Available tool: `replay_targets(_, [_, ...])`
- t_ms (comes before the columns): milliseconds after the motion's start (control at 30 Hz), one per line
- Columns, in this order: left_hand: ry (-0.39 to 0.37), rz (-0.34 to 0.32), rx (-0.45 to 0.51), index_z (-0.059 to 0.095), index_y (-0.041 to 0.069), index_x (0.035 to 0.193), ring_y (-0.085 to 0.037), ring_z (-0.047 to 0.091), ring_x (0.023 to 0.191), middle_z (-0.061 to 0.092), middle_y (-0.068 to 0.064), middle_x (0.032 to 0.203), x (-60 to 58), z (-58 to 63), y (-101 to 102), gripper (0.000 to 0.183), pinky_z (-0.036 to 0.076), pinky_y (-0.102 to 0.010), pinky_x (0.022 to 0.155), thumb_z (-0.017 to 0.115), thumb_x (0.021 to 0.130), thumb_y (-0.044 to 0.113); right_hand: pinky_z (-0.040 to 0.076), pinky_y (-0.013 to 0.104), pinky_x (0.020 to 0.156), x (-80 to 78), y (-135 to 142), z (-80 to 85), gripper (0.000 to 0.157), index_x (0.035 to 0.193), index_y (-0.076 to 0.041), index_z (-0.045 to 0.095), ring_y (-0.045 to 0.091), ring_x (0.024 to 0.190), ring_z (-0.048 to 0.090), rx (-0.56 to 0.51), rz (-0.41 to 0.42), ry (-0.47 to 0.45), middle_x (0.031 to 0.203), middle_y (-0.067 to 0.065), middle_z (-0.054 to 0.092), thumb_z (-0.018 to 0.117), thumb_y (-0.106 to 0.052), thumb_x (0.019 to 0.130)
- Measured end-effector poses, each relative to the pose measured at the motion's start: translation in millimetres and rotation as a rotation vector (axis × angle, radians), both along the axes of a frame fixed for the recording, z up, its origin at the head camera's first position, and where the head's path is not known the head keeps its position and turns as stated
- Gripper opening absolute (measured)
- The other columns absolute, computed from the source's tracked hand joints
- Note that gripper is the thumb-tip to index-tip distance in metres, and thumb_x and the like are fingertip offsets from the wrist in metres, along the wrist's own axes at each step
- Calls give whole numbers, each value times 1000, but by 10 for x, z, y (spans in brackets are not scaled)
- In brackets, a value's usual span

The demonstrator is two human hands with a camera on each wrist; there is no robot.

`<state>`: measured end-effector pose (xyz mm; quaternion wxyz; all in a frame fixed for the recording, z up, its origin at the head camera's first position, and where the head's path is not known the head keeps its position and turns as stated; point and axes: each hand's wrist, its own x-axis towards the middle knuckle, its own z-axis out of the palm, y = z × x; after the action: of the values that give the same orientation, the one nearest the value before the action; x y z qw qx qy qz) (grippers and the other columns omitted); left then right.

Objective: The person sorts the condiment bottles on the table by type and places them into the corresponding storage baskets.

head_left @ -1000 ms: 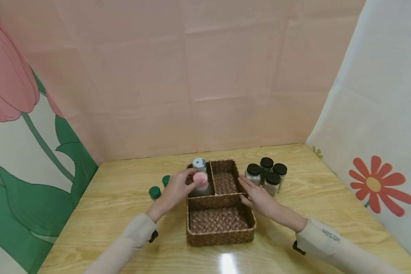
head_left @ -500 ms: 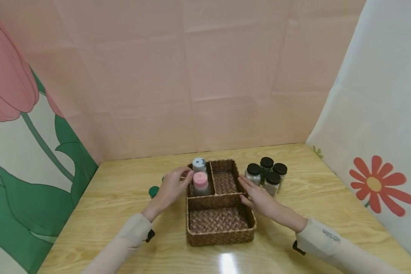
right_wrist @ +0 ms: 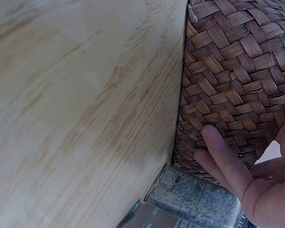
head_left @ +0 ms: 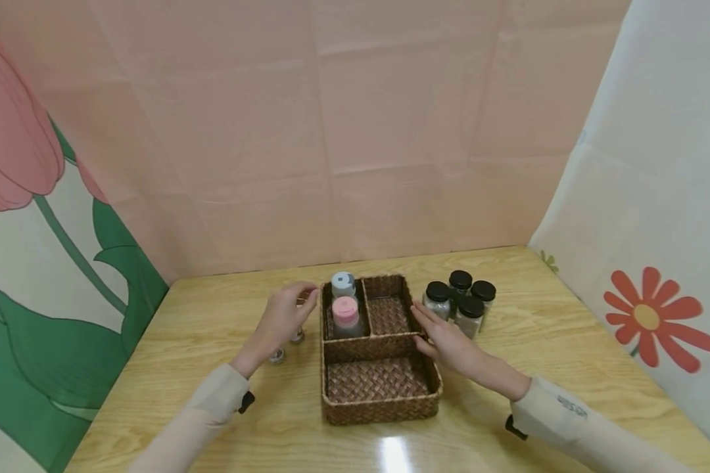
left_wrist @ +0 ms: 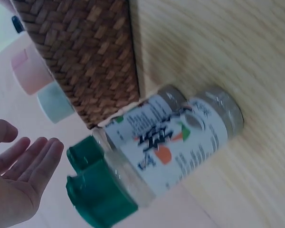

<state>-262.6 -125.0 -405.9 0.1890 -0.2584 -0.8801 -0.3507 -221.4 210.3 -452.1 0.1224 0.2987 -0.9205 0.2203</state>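
My left hand (head_left: 278,320) hovers over two green-capped seasoning bottles (left_wrist: 178,147) left of the basket, with nothing in its fingers. In the left wrist view the fingers (left_wrist: 38,166) are loosely bent beside the green caps; in the head view the hand hides those caps. The woven three-compartment basket (head_left: 381,412) holds a pink-capped bottle (head_left: 346,311) and a light-blue-capped bottle (head_left: 343,284), both upright in its back left compartment. My right hand (head_left: 449,343) rests against the basket's right side, its extended fingers (right_wrist: 224,156) touching the weave.
Several black-lidded glass jars (head_left: 470,309) stand clustered to the right of the basket, close to my right hand. A pink cloth backdrop (head_left: 355,131) rises behind the wooden table (head_left: 213,302), and a flowered cloth (head_left: 645,315) hangs along the right.
My left hand has let go of the pink-capped bottle and moved left, out of the basket, to above the green-capped bottles. The right hand has stayed in place.
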Motion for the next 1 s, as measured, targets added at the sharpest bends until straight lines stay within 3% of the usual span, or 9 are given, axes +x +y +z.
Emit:
replay_targets(200, [27, 13, -44, 70, 0, 113, -25, 68, 92, 71, -14, 107, -44, 31, -66, 20, 56, -41, 78, 62, 98, 11, 39, 21, 45, -5, 7, 10, 58, 139, 18, 41, -2, 45, 36, 0, 6, 13, 144, 36, 39, 68, -1, 92])
replay_targets(500, [-67, 47, -91, 66, 0, 121, -32, 64, 107, 67, -17, 118, -25, 40, -152, 29, 54, -44, 83, 63, 99, 18, 39, 21, 45, 2, 5, 20, 58, 140, 18, 40, -2, 45, 36, -6, 10, 2, 145, 36, 37, 67, -1, 92])
replay_targets(1000, [-181, 131, -151, 62, 0, 127, -34, 61, 111, 64, -19, 123, 4, 70, -253, 38, 51, -49, 88, 66, 98, 23, 39, 21, 45, -13, 7, -9, 59, 140, 19, 39, -3, 44, 34, 13, -6, -29, 147, 35, 35, 66, -3, 92])
